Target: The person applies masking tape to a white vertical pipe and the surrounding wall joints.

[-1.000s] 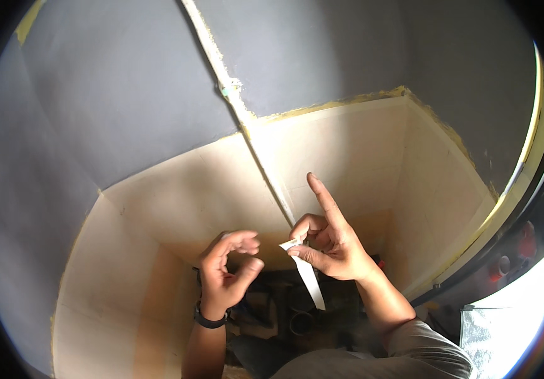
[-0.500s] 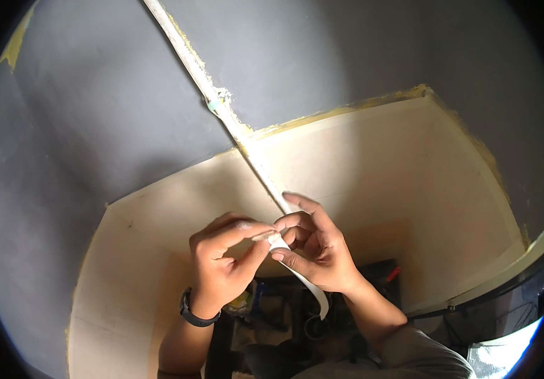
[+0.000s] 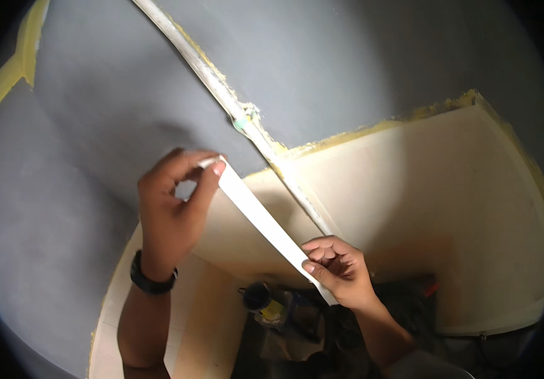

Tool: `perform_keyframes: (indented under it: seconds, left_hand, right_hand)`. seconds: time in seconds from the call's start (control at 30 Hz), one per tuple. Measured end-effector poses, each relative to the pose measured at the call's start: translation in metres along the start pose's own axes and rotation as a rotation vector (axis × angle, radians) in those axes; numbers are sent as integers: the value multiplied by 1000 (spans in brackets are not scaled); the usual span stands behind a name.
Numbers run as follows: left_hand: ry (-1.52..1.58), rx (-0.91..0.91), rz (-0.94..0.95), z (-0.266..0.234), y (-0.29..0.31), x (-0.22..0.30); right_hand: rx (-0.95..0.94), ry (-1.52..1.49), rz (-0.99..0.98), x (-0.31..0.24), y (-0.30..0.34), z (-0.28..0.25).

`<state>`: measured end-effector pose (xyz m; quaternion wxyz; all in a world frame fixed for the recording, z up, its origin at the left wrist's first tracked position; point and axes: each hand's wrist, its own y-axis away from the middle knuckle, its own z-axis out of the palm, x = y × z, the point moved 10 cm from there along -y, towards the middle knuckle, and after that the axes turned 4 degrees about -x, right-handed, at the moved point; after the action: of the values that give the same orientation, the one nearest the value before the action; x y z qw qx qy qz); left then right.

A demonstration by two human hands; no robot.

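Note:
A long white strip [image 3: 260,219], flat and thin like paper or tape, stretches slantwise between my two hands. My left hand [image 3: 172,205] pinches its upper end between thumb and fingers, in front of the grey wall. Lower down and to the right, my right hand [image 3: 346,276] is closed on the strip near its bottom, the thumb pressing on it. A short tail of the strip hangs below the right thumb. Behind both hands a narrow white pipe [image 3: 199,61] runs along the wall, with a green band [image 3: 241,123] partway down it.
Grey paint covers the upper wall [image 3: 347,57]; cream tiles [image 3: 385,183] cover the lower part. Rough yellowish edging [image 3: 373,131] marks the border between them. At the bottom stand a dark cylindrical container [image 3: 257,297] and other dark objects. A red item [image 3: 431,289] lies at the right.
My hands have moved apart: the left up and to the left, the right down and to the right. The strip is now drawn straight between them. The view has shifted slightly.

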<state>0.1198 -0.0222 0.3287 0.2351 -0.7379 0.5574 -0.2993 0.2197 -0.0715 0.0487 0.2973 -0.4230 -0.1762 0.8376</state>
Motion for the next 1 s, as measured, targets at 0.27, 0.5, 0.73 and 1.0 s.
perform_keyframes:
  seconds: [0.27, 0.5, 0.73, 1.0]
  left_hand:
    - [-166, 21, 152, -66, -151, 2]
    - [-615, 229, 257, -137, -269, 32]
    - [-923, 243, 74, -166, -332, 53]
    - [-941, 302, 16, -187, -347, 40]
  right_hand:
    - [31, 165, -375, -88, -114, 30]
    - [111, 474, -827, -160, -226, 79]
    - [225, 629, -971, -189, -257, 105]
    - [428, 911, -1067, -191, -256, 112]
